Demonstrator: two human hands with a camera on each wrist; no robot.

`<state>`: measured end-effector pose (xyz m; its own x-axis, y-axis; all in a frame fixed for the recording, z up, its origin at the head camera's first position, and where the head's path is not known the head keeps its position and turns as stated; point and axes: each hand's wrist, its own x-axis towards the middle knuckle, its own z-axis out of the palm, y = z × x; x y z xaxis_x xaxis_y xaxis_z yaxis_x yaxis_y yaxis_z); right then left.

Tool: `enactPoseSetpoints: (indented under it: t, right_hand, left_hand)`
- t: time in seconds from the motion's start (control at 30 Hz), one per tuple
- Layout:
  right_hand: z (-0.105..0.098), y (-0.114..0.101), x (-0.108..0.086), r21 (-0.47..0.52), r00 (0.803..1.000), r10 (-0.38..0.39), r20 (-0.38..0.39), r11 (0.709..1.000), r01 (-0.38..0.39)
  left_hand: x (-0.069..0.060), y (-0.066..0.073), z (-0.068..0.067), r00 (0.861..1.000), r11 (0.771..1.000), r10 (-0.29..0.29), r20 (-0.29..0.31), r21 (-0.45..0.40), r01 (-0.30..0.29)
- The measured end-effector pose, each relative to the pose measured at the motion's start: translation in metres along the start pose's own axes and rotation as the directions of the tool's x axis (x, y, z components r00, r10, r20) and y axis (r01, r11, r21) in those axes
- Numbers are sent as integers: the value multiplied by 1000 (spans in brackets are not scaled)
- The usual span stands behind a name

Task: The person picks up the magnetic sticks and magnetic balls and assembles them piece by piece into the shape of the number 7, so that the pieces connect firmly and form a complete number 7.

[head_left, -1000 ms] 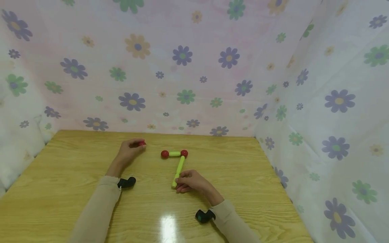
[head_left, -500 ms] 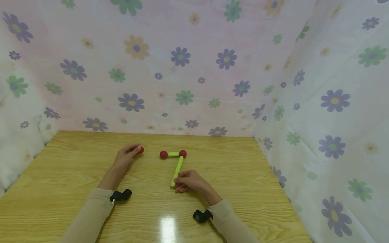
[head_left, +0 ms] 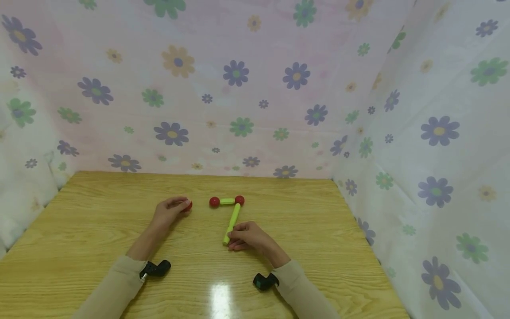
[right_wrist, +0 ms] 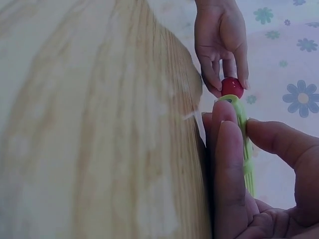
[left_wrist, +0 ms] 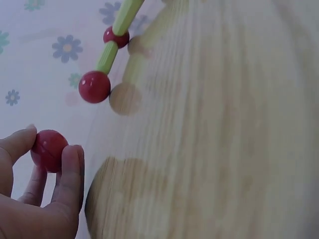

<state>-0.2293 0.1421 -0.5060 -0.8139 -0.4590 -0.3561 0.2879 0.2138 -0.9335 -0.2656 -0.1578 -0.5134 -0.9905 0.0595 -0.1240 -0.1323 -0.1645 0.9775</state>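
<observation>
Between the thumb and fingertips of my left hand (head_left: 167, 216) is a red ball (left_wrist: 49, 151), pinched at the left of the table's middle. My right hand (head_left: 255, 238) pinches the lower end of a long yellow-green stick (head_left: 234, 215). That stick's far end meets a second red ball (head_left: 239, 200). A short yellow-green stick (head_left: 227, 201) runs left from there to a third red ball (head_left: 214, 202). In the right wrist view the near end of the long stick (right_wrist: 238, 107) shows a hole, and the held ball (right_wrist: 233, 87) appears behind it.
A wood-grain table (head_left: 314, 226) lies beneath everything. Floral cloth (head_left: 271, 146) closes off its back and sides. Each wrist wears a small black camera, such as the left wrist's camera (head_left: 156, 268). Light reflects off the table near its front.
My left hand has come nearer with the red ball, down from the table's back, and its grip has turned slightly. The right hand and the joined sticks have hardly moved.
</observation>
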Motion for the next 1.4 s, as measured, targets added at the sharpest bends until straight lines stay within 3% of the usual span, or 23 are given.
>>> enactPoseSetpoints:
  t: [0.1, 0.23, 0.43, 0.63, 1.13, 1.23, 1.4]
  right_hand:
    - [0, 0, 1, 3, 1000, 9, -2, 1000, -9]
    - [-1, -1, 3, -3, 1000, 9, -6, 1000, -9]
    - [-3, 0, 7, -2, 1000, -4, -1, 1000, 4]
    - [-5, 3, 9, 10, 1000, -3, 8, 1000, 3]
    - [-7, 2, 13, 14, 999, 4, 54, 1000, -4]
    - [-9, -1, 14, 15, 997, 14, 77, 1000, -15]
    - [-10, -5, 13, 33, 994, 28, 110, 999, -31]
  left_hand:
    - [-6, -1, 4, 1000, 998, 1, 15, 66, -2]
    - [-15, -1, 11, 999, 977, -3, 35, 213, -5]
    - [-22, -1, 21, 999, 956, 9, 34, 293, -19]
    - [-31, -6, 30, 999, 955, -29, 29, 295, 20]
    - [-57, -12, 55, 990, 970, -85, 109, 236, 57]
    - [-62, -9, 60, 984, 971, -78, 159, 238, 39]
    - [-70, -4, 65, 962, 972, -102, 253, 232, 42]
